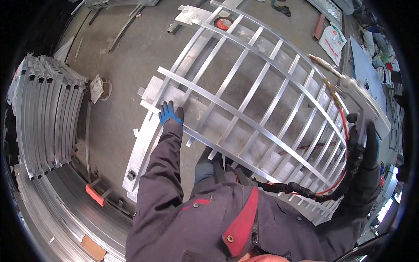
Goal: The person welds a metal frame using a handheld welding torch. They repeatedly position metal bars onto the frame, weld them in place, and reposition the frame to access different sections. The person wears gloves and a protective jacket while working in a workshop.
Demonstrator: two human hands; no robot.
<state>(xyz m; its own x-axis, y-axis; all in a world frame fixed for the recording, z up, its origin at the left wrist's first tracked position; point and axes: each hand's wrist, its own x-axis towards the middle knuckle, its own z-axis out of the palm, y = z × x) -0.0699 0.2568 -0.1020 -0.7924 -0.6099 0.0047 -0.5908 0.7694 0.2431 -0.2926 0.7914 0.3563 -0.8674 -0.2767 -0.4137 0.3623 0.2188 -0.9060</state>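
A large aluminium grille [244,115], made of crossing square bars, stretches in front of me. My left hand [171,114], in a blue and black glove, lies with fingers spread on the bars at the grille's left end. At the right rim, my right hand [371,142], in a dark glove, is closed around a grey object that I cannot make out. A black wrapped cable [297,188] runs from my waist up to that hand. Just beyond it is a light grey panel-like thing [371,107], partly covered.
Flat metal plates [146,150] lie under the grille. A red disc [223,23] sits at its far end; a red hose [342,126] trails on the right. Stacked curved metal frames [48,115] stand at left, above long metal profiles [83,205]. A white bag [333,43] lies far right.
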